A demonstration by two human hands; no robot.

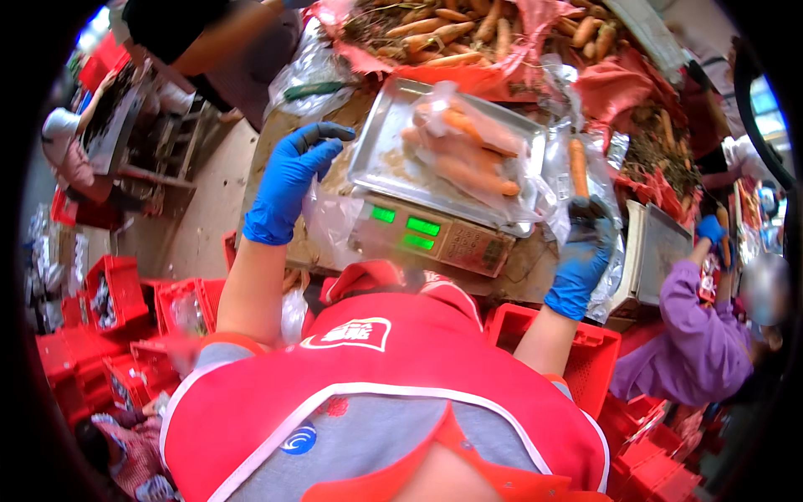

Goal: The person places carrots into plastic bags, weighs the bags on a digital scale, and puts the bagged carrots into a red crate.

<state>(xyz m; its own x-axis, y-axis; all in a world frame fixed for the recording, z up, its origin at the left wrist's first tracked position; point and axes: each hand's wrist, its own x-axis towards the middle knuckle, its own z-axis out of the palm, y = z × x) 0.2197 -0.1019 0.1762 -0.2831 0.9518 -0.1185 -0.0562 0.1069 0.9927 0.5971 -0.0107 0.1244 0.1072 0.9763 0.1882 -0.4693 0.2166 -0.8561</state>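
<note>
My left hand (292,179), in a blue glove, is raised beside a metal weighing tray, its fingers curled and a clear plastic bag (335,216) hanging by its wrist. My right hand (584,251), in a soiled blue glove, grips an upright carrot (578,168) by its lower end, right of the tray. On the silver tray (379,141) of a digital scale (433,235) lies a clear plastic bag of carrots (467,154). The green displays are lit. Whether my left fingers pinch the hanging bag cannot be told.
Red sacks (439,74) of loose carrots lie open beyond the tray. Plastic bags (313,81) lie at its left and right. A red crate (593,357) stands below my right arm; more red crates are stacked at left. A co-worker in purple (696,339) works at right, another person stands at upper left.
</note>
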